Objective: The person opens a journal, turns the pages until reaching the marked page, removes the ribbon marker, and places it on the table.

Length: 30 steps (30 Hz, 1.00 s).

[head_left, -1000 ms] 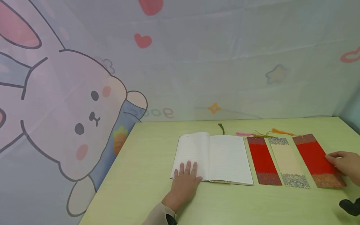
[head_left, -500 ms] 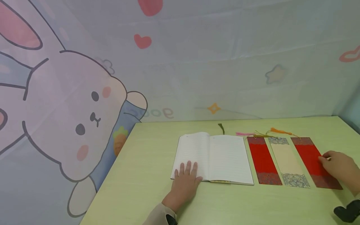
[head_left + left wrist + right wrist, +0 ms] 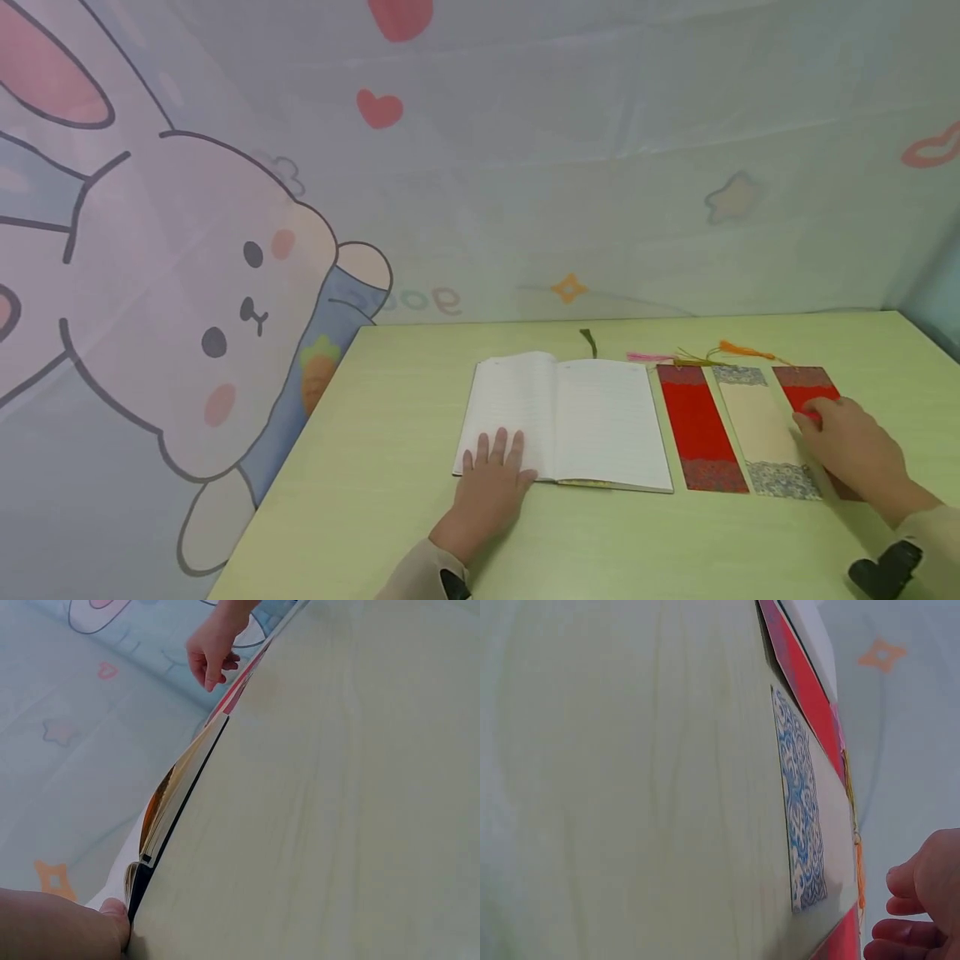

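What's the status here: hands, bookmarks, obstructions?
Left hand resting on open notebook. Right hand above rightmost red bookmark, holding nothing visible. Cream bookmark flat beside it; nothing seen in the way.

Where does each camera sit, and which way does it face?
Head: worn on the head, facing forward and down over the table, open notebook and three tasselled bookmarks; left hand and right hand show.
Left wrist: worn there, looking sideways past the notebook's edge; part of the left hand shows at lower left, the right hand at top.
Right wrist: worn there, looking across the table at the bookmarks; part of the right hand shows.
Head and left wrist share the notebook and both hands.
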Available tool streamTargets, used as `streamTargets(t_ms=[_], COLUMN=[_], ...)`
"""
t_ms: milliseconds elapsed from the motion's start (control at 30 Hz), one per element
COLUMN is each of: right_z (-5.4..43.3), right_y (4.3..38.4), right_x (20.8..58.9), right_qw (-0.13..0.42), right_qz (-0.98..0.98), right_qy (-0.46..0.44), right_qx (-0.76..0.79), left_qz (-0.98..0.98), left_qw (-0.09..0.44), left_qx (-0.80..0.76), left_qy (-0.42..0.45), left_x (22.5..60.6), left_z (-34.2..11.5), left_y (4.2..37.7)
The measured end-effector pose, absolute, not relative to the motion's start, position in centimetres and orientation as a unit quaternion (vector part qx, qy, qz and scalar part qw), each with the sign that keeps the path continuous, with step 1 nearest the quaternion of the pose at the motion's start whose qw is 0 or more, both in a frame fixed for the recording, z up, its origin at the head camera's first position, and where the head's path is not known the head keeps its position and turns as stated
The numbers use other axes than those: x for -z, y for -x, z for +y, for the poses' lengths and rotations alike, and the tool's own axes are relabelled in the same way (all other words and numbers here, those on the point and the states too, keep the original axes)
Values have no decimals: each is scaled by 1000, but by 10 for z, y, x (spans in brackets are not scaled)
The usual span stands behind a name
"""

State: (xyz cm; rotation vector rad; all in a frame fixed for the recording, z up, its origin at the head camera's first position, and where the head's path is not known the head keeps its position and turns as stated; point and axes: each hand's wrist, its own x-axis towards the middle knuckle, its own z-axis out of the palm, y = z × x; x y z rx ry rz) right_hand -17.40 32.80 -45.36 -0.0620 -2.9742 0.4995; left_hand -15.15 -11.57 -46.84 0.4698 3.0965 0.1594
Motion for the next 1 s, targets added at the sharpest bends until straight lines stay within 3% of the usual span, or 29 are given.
streamTargets(t_ms=[1000], right_z=[254], right_y=[166], right_x=[447], right_qw=[111], right_qz=[-976], right_qy=[-133], right_qx=[-134], left_qz=[988], left_qw=[2], left_qx=[-38], left_qy=[-150], left_x=[470], left_z=[-114], left_y=[154])
